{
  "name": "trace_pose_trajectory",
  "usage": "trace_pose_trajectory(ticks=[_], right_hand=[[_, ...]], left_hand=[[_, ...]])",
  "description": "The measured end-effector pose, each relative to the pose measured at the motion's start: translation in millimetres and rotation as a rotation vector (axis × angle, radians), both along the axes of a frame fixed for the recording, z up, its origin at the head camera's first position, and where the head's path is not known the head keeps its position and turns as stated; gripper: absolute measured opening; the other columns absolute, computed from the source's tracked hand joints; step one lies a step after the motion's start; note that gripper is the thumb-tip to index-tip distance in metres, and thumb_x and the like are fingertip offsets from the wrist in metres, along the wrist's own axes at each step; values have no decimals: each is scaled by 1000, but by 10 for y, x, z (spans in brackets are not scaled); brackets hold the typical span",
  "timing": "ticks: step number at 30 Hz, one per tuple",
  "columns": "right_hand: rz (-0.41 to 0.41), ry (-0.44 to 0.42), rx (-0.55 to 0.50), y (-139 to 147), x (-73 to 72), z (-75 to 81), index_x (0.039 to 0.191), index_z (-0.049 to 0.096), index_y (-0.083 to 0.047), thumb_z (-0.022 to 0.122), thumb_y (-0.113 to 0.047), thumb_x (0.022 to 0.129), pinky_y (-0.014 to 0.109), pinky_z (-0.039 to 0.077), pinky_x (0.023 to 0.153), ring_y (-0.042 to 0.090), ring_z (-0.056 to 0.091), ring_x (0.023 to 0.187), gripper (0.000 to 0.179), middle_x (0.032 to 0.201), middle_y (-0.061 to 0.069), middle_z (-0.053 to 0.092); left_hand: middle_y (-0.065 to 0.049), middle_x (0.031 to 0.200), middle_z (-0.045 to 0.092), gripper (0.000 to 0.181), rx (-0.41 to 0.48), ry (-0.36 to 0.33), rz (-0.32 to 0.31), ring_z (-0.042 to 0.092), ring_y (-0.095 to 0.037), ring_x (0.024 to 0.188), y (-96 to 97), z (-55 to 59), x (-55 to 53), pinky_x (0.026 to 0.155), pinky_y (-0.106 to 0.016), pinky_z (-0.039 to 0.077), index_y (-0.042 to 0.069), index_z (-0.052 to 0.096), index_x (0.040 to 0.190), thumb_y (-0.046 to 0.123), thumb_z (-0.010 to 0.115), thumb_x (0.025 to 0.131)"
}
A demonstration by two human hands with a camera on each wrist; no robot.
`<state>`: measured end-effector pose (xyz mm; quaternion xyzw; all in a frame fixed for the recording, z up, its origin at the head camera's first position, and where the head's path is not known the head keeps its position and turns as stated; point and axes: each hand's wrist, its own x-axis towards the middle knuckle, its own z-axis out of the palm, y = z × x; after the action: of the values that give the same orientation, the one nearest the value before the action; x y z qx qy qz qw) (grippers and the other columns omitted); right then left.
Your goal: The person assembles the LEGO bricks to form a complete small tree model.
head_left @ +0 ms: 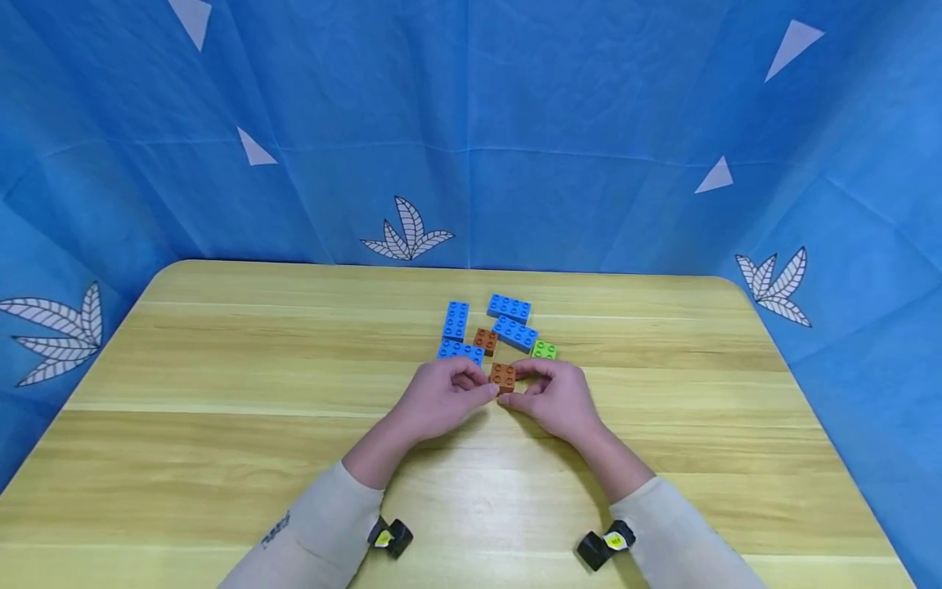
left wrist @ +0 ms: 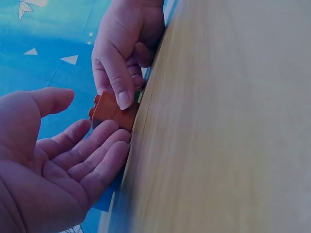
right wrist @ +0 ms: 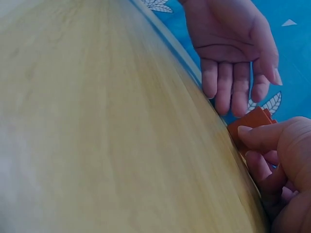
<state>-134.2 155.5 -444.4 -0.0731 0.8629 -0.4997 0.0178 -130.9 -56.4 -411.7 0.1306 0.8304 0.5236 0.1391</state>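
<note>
My right hand [head_left: 557,398] pinches an orange-brown toy building brick [head_left: 504,376] between thumb and fingers, low over the table. A seam across its side in the left wrist view suggests two bricks stacked together. On the other side, my left hand [head_left: 444,398] has its fingers [left wrist: 99,155] loosely extended and its thumb held apart in the left wrist view. Its fingertips reach the brick's near edge there, though I cannot tell whether they touch. Just beyond the hands lie a smaller-looking brown brick [head_left: 485,340] and a lime green brick [head_left: 545,350].
Several long blue bricks lie behind the hands, among them one at the left [head_left: 455,321], one at the back [head_left: 509,308] and one partly behind the left hand [head_left: 461,352]. A blue patterned curtain [head_left: 589,147] borders the wooden table [head_left: 221,393].
</note>
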Motion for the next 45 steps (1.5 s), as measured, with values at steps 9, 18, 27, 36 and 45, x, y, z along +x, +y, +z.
trace_pose_trajectory(ticks=[9, 18, 27, 36, 45], right_hand=[[-15, -14, -25, 5, -4, -6, 108, 75, -6, 90, -11, 72, 27, 43, 47, 19, 57, 57, 39, 71, 2, 65], [-17, -27, -23, 2, -12, 9, 109, 75, -7, 90, -11, 72, 28, 43, 48, 19, 56, 58, 41, 70, 2, 64], [-4, -7, -20, 3, -14, 2, 108, 75, -7, 91, -11, 71, 28, 44, 49, 18, 57, 57, 40, 69, 1, 63], [-6, -3, -9, 17, -8, 0, 108, 75, -8, 91, -13, 72, 28, 44, 51, 18, 56, 58, 40, 73, 0, 64], [-1, -11, -20, 10, -4, -7, 109, 75, -8, 91, -13, 72, 28, 44, 49, 18, 55, 58, 40, 73, 0, 64]], left_hand=[[-1, 111, 64, 31, -41, 16, 53, 58, -19, 83, -74, -50, -85, 68, -36, 50, 13, 71, 118, 32, 72, 93], [-6, 125, 62, 37, -27, 32, 159, 61, -19, 95, -55, -70, -182, 79, -38, 52, 11, 65, 129, 25, 70, 95], [-10, 114, 66, 31, -56, 207, 234, 62, -21, 101, 60, -193, -365, 86, -35, 52, 3, 66, 124, 9, 69, 94], [-10, 118, 68, 55, -230, 281, 272, 62, -25, 110, 199, -236, -553, 94, -39, 49, 3, 64, 129, 25, 83, 83], [-9, 110, 69, 49, -271, 298, 319, 62, -24, 100, 274, -291, -625, 86, -38, 51, 2, 69, 121, 24, 86, 81]])
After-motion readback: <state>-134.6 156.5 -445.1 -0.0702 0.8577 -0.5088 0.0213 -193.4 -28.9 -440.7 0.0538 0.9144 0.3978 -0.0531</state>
